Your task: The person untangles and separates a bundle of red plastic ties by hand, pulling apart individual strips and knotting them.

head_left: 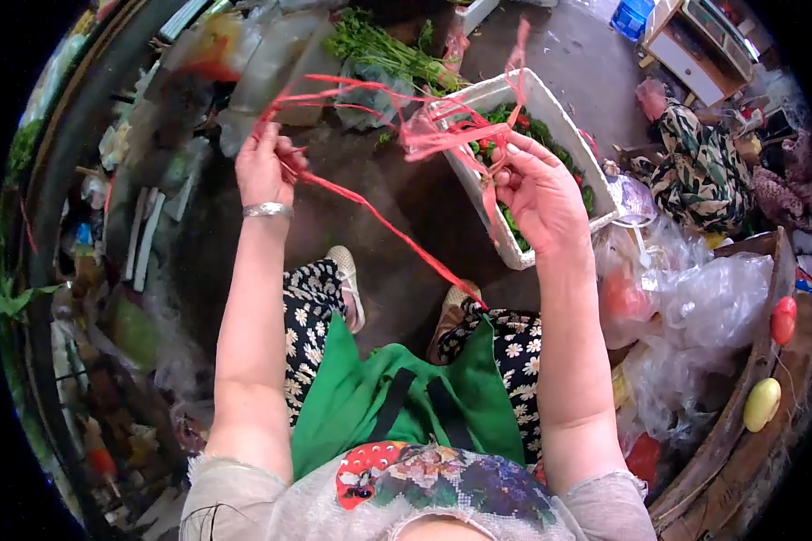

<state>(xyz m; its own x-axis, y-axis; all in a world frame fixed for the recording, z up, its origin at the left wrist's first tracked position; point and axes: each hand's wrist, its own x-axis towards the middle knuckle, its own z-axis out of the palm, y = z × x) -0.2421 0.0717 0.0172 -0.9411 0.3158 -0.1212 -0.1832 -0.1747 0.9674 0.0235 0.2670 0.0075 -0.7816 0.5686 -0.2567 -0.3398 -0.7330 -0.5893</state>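
My left hand (266,167) is raised at the upper left, its fingers closed round red plastic twine (370,209). A long strand of the twine runs down from it toward my right knee, and thinner strands stretch across to the other hand. My right hand (537,189) pinches a tangled bunch of the same twine between thumb and fingers, over the near part of a white foam box (606,185). Inside the box lie green and red vegetables (537,131), partly hidden by the hand and twine.
Leafy green stalks (388,54) lie beyond the box's left side. Clear plastic bags (695,307) are heaped at the right, beside a curved wooden edge (749,397). Camouflage cloth (695,167) and a small cabinet (686,59) stand farther back. Clutter lines the left.
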